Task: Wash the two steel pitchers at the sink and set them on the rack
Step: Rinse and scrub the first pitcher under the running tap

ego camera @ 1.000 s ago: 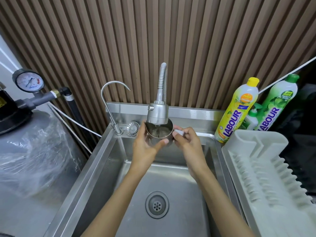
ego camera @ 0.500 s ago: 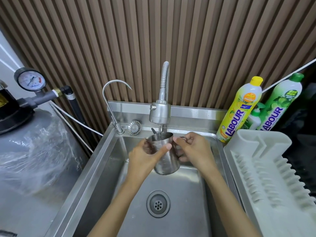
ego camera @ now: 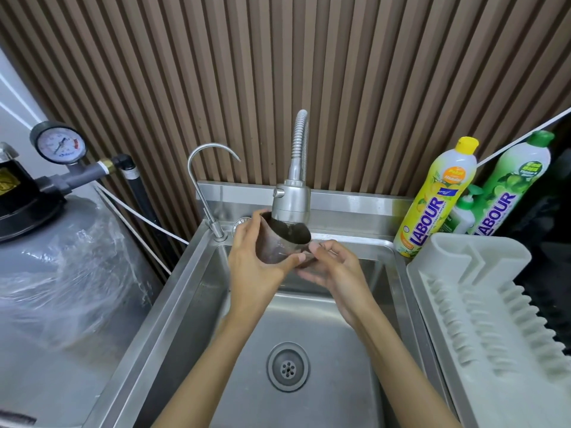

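One steel pitcher is held up under the spray head of the flexible faucet, over the back of the steel sink. It is tilted, its dark mouth facing up and to the right, partly behind the spray head. My left hand wraps its left side and bottom. My right hand is at its right side, fingers on the handle side, which is mostly hidden. Only this one pitcher is in view. The white dish rack at the right holds nothing.
A thin gooseneck tap stands at the sink's back left corner. Two LABOUR dish soap bottles, yellow and green, stand behind the rack. A grey tank with a pressure gauge fills the left. The sink drain lies below my arms.
The pitcher was lowered away from the spray head half a second ago. It has since been raised back up against it and tilted, with both hands following.
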Motion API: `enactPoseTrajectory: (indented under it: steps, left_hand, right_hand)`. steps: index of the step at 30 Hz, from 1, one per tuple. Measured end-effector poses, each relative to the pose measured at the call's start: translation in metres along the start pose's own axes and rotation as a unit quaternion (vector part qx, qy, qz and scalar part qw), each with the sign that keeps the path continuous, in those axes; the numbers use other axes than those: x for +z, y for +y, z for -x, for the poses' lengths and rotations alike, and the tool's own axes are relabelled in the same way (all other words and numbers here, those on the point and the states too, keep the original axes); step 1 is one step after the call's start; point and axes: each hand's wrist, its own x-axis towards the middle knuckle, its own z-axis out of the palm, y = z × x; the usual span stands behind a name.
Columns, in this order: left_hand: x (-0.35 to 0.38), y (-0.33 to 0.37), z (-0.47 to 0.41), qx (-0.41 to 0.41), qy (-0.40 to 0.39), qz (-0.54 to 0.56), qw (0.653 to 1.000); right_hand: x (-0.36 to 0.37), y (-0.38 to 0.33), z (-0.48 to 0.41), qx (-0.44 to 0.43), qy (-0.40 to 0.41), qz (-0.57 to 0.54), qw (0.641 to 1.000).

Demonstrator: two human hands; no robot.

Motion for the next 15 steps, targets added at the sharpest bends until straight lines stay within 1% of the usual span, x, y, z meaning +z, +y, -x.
enactPoseTrajectory:
  steps: [4, 6, 7, 9, 10, 11, 12, 13, 15]
  left_hand:
    - [-0.001, -0.006, 0.009, -0.066, -0.008, -0.074, 0.995]
    - [-0.001, -0.006, 0.011, -0.093, -0.034, -0.078, 0.992]
    - [-0.001, -0.007, 0.012, -0.112, -0.056, -0.058, 0.99]
    - [0.002, -0.011, 0.01, -0.161, -0.109, 0.032, 0.98]
    - [0.004, -0.012, 0.009, -0.182, -0.129, 0.09, 0.971]
    - [0.008, -0.013, 0.009, -0.196, -0.138, 0.145, 0.96]
    - [0.011, -0.013, 0.008, -0.196, -0.136, 0.19, 0.952]
    - [0.014, -0.011, 0.007, -0.185, -0.125, 0.225, 0.948]
    - [0.017, -0.004, 0.003, -0.151, -0.09, 0.264, 0.948]
  right_hand:
    - [0.005, -0.005, 0.01, 0.019, 0.044, 0.064, 0.997]
    - [0.003, -0.014, 0.013, 0.006, 0.085, 0.138, 0.987]
    - [0.002, -0.019, 0.014, -0.012, 0.106, 0.197, 0.974]
    - [0.002, -0.026, 0.015, -0.073, 0.143, 0.339, 0.927]
    - [0.004, -0.028, 0.016, -0.103, 0.153, 0.389, 0.903]
    - [0.005, -0.029, 0.017, -0.129, 0.156, 0.41, 0.89]
    - [0.007, -0.029, 0.018, -0.148, 0.154, 0.404, 0.889]
    - [0.007, -0.028, 0.017, -0.159, 0.146, 0.374, 0.902]
    - [0.005, -0.026, 0.013, -0.161, 0.118, 0.282, 0.938]
